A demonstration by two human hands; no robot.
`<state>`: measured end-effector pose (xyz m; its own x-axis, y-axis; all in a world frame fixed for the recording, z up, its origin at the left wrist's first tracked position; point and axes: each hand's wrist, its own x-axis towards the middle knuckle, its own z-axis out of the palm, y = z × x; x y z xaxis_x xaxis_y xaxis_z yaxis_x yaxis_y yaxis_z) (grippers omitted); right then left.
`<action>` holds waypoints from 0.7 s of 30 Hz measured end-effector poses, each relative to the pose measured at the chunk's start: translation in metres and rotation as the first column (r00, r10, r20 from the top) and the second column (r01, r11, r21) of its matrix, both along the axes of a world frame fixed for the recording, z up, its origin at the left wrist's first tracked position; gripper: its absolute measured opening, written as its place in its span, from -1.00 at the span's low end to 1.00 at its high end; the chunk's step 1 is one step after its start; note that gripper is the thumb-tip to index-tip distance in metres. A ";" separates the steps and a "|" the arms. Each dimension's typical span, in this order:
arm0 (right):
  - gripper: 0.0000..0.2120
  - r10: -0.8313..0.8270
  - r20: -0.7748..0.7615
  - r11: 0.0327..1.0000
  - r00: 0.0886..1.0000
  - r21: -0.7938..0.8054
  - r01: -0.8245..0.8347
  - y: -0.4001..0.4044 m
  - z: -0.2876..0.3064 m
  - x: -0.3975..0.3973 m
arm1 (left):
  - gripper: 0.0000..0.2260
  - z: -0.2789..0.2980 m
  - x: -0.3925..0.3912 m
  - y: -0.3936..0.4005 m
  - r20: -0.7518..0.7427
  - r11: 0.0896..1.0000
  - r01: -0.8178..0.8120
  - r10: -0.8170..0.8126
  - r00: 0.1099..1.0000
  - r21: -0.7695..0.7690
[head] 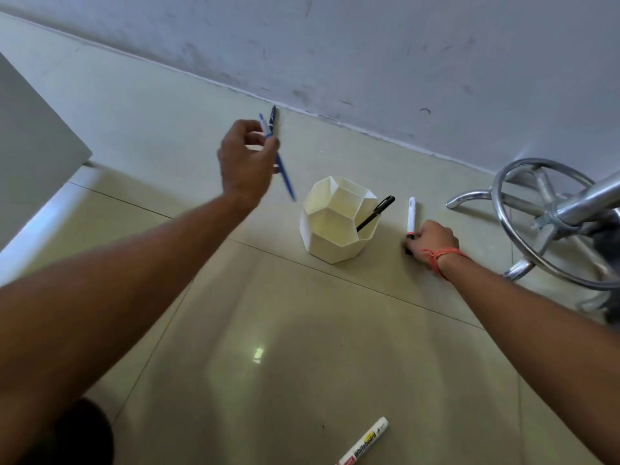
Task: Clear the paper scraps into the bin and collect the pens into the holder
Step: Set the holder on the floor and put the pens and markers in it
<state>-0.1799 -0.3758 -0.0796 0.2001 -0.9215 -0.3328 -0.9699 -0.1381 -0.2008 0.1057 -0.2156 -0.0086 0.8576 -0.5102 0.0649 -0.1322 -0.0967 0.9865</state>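
A cream faceted pen holder (335, 226) stands on the tiled floor with one black pen (375, 213) leaning in its right compartment. My left hand (246, 162) is raised to the left of the holder, shut on a blue pen (285, 176) and a dark pen (272, 120). My right hand (431, 241) rests on the floor to the right of the holder, fingers closed around the lower end of a white marker (411, 214) that lies flat. Another whiteboard marker (364, 443) lies on the floor near the bottom edge.
A chrome stool base (550, 223) with a foot ring stands at the right, close to my right hand. A grey scuffed wall (369, 55) runs behind. A white furniture panel (30, 142) juts in at the left.
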 end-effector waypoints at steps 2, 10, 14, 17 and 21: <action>-0.77 0.029 0.006 0.999 1.000 -0.013 -0.029 0.002 -0.006 -0.002 | -0.82 0.011 -0.025 -0.008 -0.053 0.996 0.035 -0.040 0.998 -0.080; -0.82 -0.131 0.500 0.973 0.856 -0.099 0.206 -0.001 0.041 -0.002 | -0.76 0.001 -0.056 -0.006 0.039 0.997 -0.019 0.022 0.999 -0.074; -0.85 -0.070 0.756 0.953 0.650 -0.143 0.268 -0.003 0.069 0.002 | -0.77 0.002 -0.049 -0.011 -0.028 0.981 -0.165 0.163 0.986 -0.097; -0.86 -0.008 0.849 0.971 0.529 -0.119 0.206 0.003 0.089 0.008 | -0.80 -0.005 -0.056 -0.013 0.046 0.999 -0.026 0.024 0.999 0.047; -0.84 0.058 0.892 0.998 0.449 -0.062 -0.006 0.019 0.110 0.024 | -0.83 -0.014 -0.060 -0.011 0.118 0.953 0.084 -0.123 0.985 0.292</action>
<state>-0.1561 -0.3570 0.0304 0.3930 -0.9154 0.0865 -0.2549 -0.1989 -0.9463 0.0456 -0.2261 -0.0230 0.7923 -0.6099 0.0138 -0.2847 -0.3496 0.8926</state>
